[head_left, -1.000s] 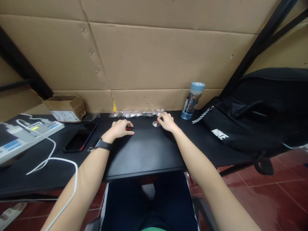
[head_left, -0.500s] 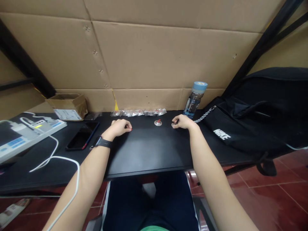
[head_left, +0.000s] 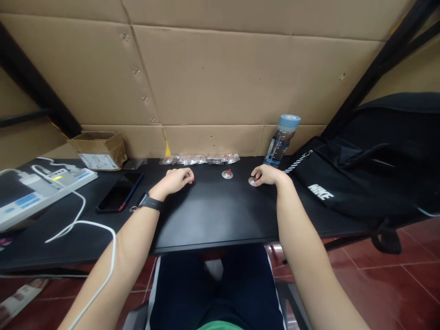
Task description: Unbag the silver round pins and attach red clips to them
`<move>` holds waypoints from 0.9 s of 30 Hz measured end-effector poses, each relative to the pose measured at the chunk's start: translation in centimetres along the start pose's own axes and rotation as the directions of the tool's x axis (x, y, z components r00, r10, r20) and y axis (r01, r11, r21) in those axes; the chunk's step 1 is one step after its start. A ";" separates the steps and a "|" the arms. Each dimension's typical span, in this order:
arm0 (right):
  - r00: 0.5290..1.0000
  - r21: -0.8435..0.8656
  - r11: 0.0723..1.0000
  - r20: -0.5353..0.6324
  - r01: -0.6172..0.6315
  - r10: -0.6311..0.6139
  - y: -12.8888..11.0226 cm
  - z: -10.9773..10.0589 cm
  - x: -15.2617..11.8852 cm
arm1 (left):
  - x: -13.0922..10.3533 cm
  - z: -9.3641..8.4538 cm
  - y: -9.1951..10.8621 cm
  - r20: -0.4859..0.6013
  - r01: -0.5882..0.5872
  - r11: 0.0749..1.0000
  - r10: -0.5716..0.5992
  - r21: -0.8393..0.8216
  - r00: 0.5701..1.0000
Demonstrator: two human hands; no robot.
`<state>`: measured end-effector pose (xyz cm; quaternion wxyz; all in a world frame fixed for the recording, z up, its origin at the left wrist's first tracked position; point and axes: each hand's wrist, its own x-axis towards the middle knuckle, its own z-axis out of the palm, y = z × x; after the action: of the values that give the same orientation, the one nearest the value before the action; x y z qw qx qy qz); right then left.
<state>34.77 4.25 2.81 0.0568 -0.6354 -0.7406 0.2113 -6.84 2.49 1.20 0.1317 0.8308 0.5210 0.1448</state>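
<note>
My left hand point(head_left: 179, 180) is pinched around a small red piece point(head_left: 192, 180), just above the black table point(head_left: 213, 215). On the right, my right hand point(head_left: 267, 174) has its fingers closed at a clear round disc point(head_left: 252, 181) lying on the table. Between my hands a second clear disc point(head_left: 227, 174) with a red loop on top rests on the surface. Behind it, against the cardboard, lies a row of small clear packets point(head_left: 195, 159) with bits of red inside.
A water bottle point(head_left: 282, 140) and a black bag point(head_left: 343, 178) stand at the right. Leftward are a phone point(head_left: 120, 192), a cardboard box point(head_left: 99, 149) and a power strip point(head_left: 44, 192). A white cable point(head_left: 112, 261) crosses my left forearm.
My left hand has moved slightly right with the red piece. My right hand has shifted a little, and more of the disc under its fingers shows.
</note>
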 end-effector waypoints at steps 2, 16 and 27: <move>1.000 0.008 1.000 0.004 -0.016 0.016 -0.2 0.1 0.1 | 0.0 0.1 0.3 -0.002 -0.014 1.000 0.014 -0.018 1.000; 0.883 0.259 0.847 -0.063 0.464 -0.465 -7.1 3.5 -0.1 | 0.1 0.5 1.6 -0.047 -0.072 0.993 0.068 -0.091 0.997; 0.823 0.102 0.821 0.027 0.562 -0.567 -9.5 4.3 -0.7 | 0.0 0.4 2.4 -0.046 -0.023 0.996 0.019 -0.087 0.999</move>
<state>24.70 1.52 2.72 0.1242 -0.3782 -0.8865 0.2358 -4.70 1.44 1.77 0.1544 0.8261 0.5084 0.1877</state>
